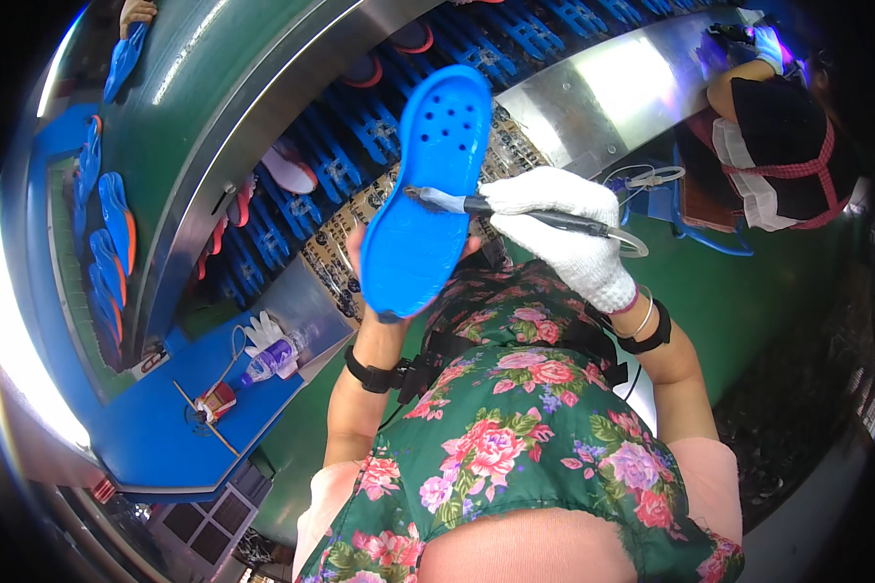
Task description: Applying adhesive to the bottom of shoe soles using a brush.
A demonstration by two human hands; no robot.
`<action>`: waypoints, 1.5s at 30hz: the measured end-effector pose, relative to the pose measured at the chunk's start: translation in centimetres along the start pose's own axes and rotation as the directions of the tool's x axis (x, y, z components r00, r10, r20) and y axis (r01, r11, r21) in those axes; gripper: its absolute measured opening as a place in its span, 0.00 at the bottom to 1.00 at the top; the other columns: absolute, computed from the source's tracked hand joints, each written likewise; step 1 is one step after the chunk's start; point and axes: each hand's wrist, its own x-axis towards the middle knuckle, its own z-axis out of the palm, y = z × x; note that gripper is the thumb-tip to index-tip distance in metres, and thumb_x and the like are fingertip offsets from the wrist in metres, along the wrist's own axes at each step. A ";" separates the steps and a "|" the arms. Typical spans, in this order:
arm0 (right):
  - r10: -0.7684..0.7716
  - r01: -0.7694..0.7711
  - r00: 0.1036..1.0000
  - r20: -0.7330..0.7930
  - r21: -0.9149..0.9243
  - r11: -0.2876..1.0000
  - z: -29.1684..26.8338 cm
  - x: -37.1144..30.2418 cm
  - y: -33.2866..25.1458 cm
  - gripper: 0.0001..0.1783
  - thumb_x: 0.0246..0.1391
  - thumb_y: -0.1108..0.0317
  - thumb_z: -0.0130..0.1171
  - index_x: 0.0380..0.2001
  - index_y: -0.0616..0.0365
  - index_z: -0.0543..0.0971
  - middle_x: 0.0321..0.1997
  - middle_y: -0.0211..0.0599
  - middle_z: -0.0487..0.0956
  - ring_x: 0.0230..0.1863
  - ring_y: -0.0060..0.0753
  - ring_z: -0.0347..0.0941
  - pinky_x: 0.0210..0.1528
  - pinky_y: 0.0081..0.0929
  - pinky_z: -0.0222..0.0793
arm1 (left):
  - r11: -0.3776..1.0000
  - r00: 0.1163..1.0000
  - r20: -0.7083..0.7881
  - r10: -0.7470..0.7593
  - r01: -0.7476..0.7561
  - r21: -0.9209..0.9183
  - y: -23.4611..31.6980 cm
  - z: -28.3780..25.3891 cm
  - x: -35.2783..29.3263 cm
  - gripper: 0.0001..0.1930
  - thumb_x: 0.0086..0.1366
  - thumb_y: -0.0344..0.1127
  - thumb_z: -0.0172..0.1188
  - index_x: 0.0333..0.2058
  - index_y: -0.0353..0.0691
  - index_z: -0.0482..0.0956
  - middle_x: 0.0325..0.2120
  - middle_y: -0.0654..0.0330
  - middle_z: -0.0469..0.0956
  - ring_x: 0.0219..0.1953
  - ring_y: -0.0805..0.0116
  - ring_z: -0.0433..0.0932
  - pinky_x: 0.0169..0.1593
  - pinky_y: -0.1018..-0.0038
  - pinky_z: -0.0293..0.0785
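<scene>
A bright blue shoe sole [420,238] with a cluster of small holes near its upper end is held up in front of my apron. My bare left hand [356,251] grips it from beneath; a few fingers show at its two edges and the palm is hidden. In a white knitted glove, my right hand [564,228] is closed round a dark-handled brush [447,201]. The bristles touch the inner face of the sole near its narrow middle. A clear tube [634,243] runs from the rear of the brush handle.
Behind the sole runs a rack of blue holders [374,131] with several shoe parts. A metal ledge [593,92] borders it. On the blue table [156,432] lie a bottle [267,361] and a small red container [214,401]. Blue-orange soles [117,219] stand at left. A co-worker [787,146] sits at right.
</scene>
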 end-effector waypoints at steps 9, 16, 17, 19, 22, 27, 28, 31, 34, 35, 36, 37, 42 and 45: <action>-0.400 0.386 0.916 0.033 -0.339 0.858 0.5 2.9 -2.9 0.11 0.45 0.79 0.70 0.35 0.62 0.85 0.38 0.42 0.86 0.37 0.37 0.83 0.41 0.31 0.78 | 0.938 0.992 0.120 -0.035 0.074 -0.339 -3.3 1.0 1.9 0.53 0.55 0.70 0.63 0.70 0.46 0.54 0.63 0.47 0.67 0.59 0.38 0.73 0.59 0.28 0.66; -0.582 0.579 0.794 0.177 -0.510 0.635 0.2 5.3 -3.4 0.19 0.47 0.74 0.67 0.45 0.56 0.85 0.45 0.42 0.85 0.43 0.44 0.81 0.44 0.35 0.77 | 0.999 1.000 0.009 0.023 -0.024 0.034 -4.0 0.6 1.8 0.50 0.58 0.69 0.61 0.71 0.46 0.55 0.64 0.45 0.66 0.64 0.40 0.68 0.62 0.32 0.65; -0.598 0.592 0.777 0.195 -0.551 0.589 0.6 5.4 -3.8 0.17 0.46 0.75 0.68 0.43 0.61 0.85 0.45 0.43 0.85 0.42 0.42 0.82 0.43 0.35 0.76 | 0.899 0.991 -0.088 0.096 -0.049 0.435 -3.9 1.0 1.6 0.50 0.59 0.68 0.61 0.71 0.45 0.55 0.65 0.46 0.66 0.65 0.42 0.67 0.64 0.36 0.65; -0.554 0.564 0.808 0.203 -0.542 0.623 1.4 4.5 -3.8 0.17 0.46 0.75 0.68 0.43 0.60 0.85 0.45 0.43 0.85 0.42 0.43 0.82 0.43 0.35 0.76 | 0.884 0.985 -0.120 0.124 -0.054 0.465 -3.9 1.2 1.6 0.49 0.60 0.67 0.61 0.71 0.45 0.54 0.65 0.46 0.65 0.66 0.43 0.67 0.66 0.40 0.64; -0.482 0.513 0.854 0.193 -0.466 0.721 2.6 4.0 -3.8 0.17 0.46 0.75 0.68 0.43 0.60 0.85 0.44 0.44 0.85 0.42 0.43 0.82 0.45 0.35 0.77 | 0.861 0.983 -0.056 0.173 -0.124 0.493 -3.6 -0.4 1.7 0.44 0.66 0.64 0.55 0.71 0.44 0.54 0.66 0.48 0.65 0.67 0.48 0.66 0.69 0.48 0.62; -0.400 0.404 0.914 0.072 -0.278 0.872 1.5 4.2 -2.7 0.19 0.50 0.74 0.65 0.48 0.58 0.84 0.48 0.43 0.84 0.46 0.43 0.81 0.49 0.37 0.76 | 0.868 0.947 -0.121 0.297 -0.216 0.446 -3.2 0.0 2.0 0.42 0.67 0.69 0.50 0.69 0.45 0.60 0.64 0.51 0.68 0.65 0.51 0.68 0.68 0.50 0.65; -0.371 0.372 0.927 0.053 -0.233 0.898 1.2 4.1 -2.5 0.19 0.50 0.74 0.65 0.49 0.57 0.84 0.49 0.42 0.84 0.47 0.43 0.80 0.50 0.37 0.75 | 0.995 0.948 0.300 0.102 -0.093 -0.044 -2.3 -0.5 2.7 0.43 0.67 0.70 0.48 0.69 0.45 0.59 0.65 0.50 0.67 0.65 0.51 0.67 0.67 0.49 0.65; -0.490 0.499 0.863 0.128 -0.372 0.783 2.2 3.2 -1.4 0.16 0.47 0.75 0.67 0.43 0.60 0.85 0.44 0.43 0.85 0.42 0.43 0.82 0.47 0.36 0.76 | 0.867 0.959 -0.070 0.275 -0.216 0.448 -2.7 2.1 3.3 0.45 0.64 0.69 0.54 0.70 0.46 0.58 0.65 0.51 0.67 0.65 0.50 0.68 0.68 0.50 0.64; -0.470 0.486 0.873 0.130 -0.305 0.819 3.2 3.2 -2.1 0.12 0.47 0.76 0.69 0.38 0.60 0.86 0.41 0.44 0.86 0.40 0.38 0.82 0.44 0.34 0.77 | 0.908 0.967 0.034 0.254 -0.250 0.336 -1.7 1.4 4.4 0.47 0.64 0.71 0.52 0.71 0.45 0.54 0.68 0.49 0.62 0.66 0.48 0.65 0.68 0.47 0.63; -0.372 0.379 0.925 0.071 -0.194 0.905 3.1 3.5 -1.8 0.12 0.47 0.76 0.69 0.38 0.60 0.86 0.40 0.43 0.86 0.40 0.37 0.82 0.43 0.33 0.78 | 0.896 0.951 0.038 0.306 -0.301 0.326 -1.4 1.2 4.5 0.48 0.64 0.72 0.51 0.71 0.45 0.53 0.68 0.49 0.61 0.67 0.47 0.65 0.68 0.46 0.62; -0.261 0.262 0.965 0.023 -0.079 0.962 2.8 3.6 -1.5 0.11 0.48 0.76 0.70 0.37 0.59 0.86 0.40 0.43 0.86 0.39 0.35 0.82 0.42 0.33 0.78 | 0.884 0.935 0.041 0.351 -0.346 0.313 -1.5 1.6 4.8 0.49 0.64 0.73 0.51 0.72 0.45 0.52 0.69 0.48 0.59 0.67 0.46 0.64 0.68 0.45 0.61; -0.264 0.257 0.964 -0.024 -0.152 0.954 2.7 3.7 -1.4 0.10 0.49 0.77 0.70 0.37 0.59 0.86 0.40 0.42 0.86 0.39 0.33 0.82 0.42 0.32 0.78 | 0.872 0.934 0.026 0.356 -0.343 0.350 -1.5 2.2 5.1 0.49 0.63 0.73 0.51 0.72 0.45 0.52 0.69 0.48 0.59 0.67 0.45 0.64 0.68 0.45 0.61; -0.460 0.478 0.878 0.134 -0.296 0.827 3.4 2.3 -0.8 0.14 0.45 0.75 0.71 0.39 0.54 0.87 0.41 0.39 0.86 0.41 0.40 0.82 0.45 0.34 0.77 | 0.968 0.965 0.096 0.243 -0.248 0.039 -1.6 2.9 5.6 0.53 0.60 0.76 0.51 0.69 0.36 0.56 0.62 0.46 0.69 0.60 0.41 0.71 0.65 0.45 0.66; -0.294 0.306 0.949 0.110 -0.113 0.945 2.8 2.1 -1.1 0.12 0.46 0.76 0.71 0.37 0.56 0.86 0.39 0.39 0.86 0.40 0.36 0.82 0.43 0.33 0.78 | 0.962 0.955 0.152 0.256 -0.267 0.054 -1.3 3.2 5.7 0.54 0.59 0.76 0.54 0.67 0.34 0.57 0.61 0.46 0.70 0.59 0.42 0.72 0.62 0.47 0.71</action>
